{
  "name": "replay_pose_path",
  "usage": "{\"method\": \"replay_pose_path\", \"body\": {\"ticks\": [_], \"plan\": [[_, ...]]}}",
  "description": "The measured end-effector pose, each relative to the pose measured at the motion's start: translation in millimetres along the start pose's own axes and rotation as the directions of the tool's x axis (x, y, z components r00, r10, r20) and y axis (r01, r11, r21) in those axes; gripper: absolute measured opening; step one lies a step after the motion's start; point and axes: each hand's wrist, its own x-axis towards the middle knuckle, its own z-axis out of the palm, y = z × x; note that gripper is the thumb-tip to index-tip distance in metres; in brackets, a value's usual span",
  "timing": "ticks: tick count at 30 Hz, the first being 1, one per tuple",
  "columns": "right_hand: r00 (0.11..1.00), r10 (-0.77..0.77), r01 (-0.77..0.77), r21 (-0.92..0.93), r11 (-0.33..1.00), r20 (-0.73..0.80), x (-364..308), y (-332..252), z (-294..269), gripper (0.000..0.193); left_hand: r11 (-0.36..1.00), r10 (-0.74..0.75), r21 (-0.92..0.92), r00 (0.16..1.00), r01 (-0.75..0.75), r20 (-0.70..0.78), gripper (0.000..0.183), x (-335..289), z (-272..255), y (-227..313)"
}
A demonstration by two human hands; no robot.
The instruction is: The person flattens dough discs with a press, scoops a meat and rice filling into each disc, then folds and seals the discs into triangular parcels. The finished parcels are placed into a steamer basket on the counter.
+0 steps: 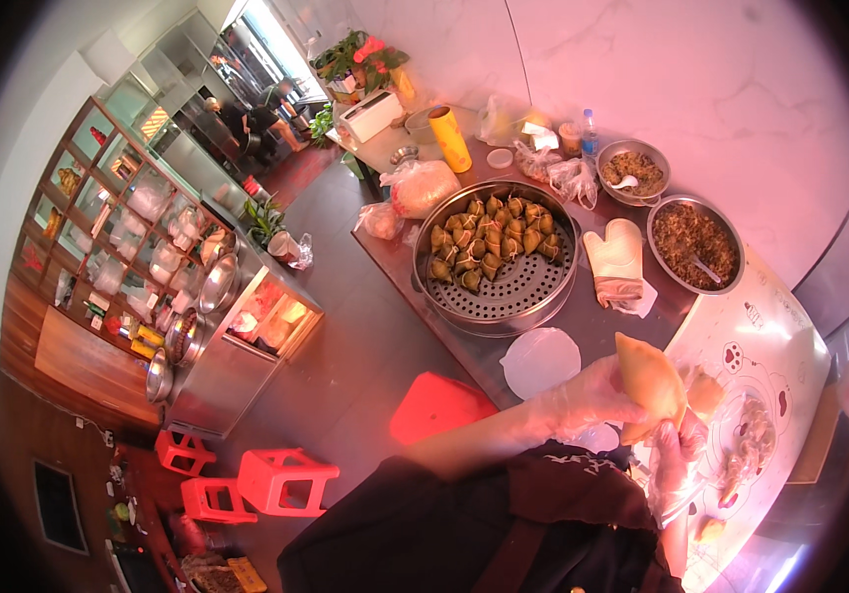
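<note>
Both my hands wear clear plastic gloves. My left hand [597, 400] is closed around the side of a tan, dough-like pouch [650, 381] with a pointed top. At its lower edge, the fingers of my right hand [679, 460] are closed on the same pouch. Its inside does not show. Just behind it, another tan piece [706, 393] is partly hidden. To the right, a crumpled clear plastic bag [753, 440] lies on a white patterned mat [778, 331], and a small tan lump [711, 531] lies nearer me.
A perforated steel steamer [504, 314] holds several dark leaf-wrapped dumplings [492, 232]. Beyond the mat stand two steel bowls of brown filling [691, 242] [632, 170] with spoons. An oven mitt [614, 252] and a white round sheet [540, 363] lie nearby. Red stools [286, 479] stand on the floor at left.
</note>
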Motion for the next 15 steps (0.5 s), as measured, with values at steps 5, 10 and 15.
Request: {"method": "replay_pose_path", "body": {"ticks": [5,10,15], "plan": [[0.996,0.083,-0.074,0.183,0.98,-0.042,-2.8,2.2,8.6,0.026,0.997,-0.044,0.068,0.999,0.042,0.024,0.063,-1.5,-2.5,1.0],[0.988,0.07,-0.072,0.005,0.997,0.134,-1.9,-4.7,-2.8,0.027,0.998,0.029,0.058,0.999,-0.027,-0.038,0.06,-2.7,-2.9,6.9],[0.99,-0.061,0.098,-0.31,0.946,0.127,10.1,-4.9,-7.6,0.046,0.979,-0.126,0.155,0.991,0.13,-0.038,0.061,-9.7,-3.2,14.5]]}}
